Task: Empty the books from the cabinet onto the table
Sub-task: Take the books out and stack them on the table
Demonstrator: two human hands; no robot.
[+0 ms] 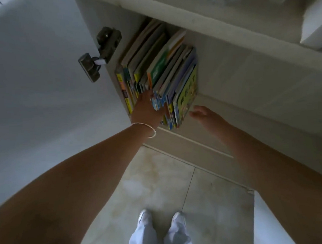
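Pale floor tiles (160,179) lie below an open white cabinet (228,63) holding upright colourful thin books (164,74). Left hand (146,107), silver bangle (149,130) at the wrist, pushes its fingers in among the books, their grip hidden; right hand (207,114) hovers open just beside the outermost book.

Looks like somebody's home, probably a living room or a kid's room. White built-in cabinet (229,75) with its door (39,82) swung open on a regular hinge (102,51), a row of bright, thin children's books (158,72) on the shelf, and glossy beige floor tiles (161,188) underneath. No shop or office feel at all.
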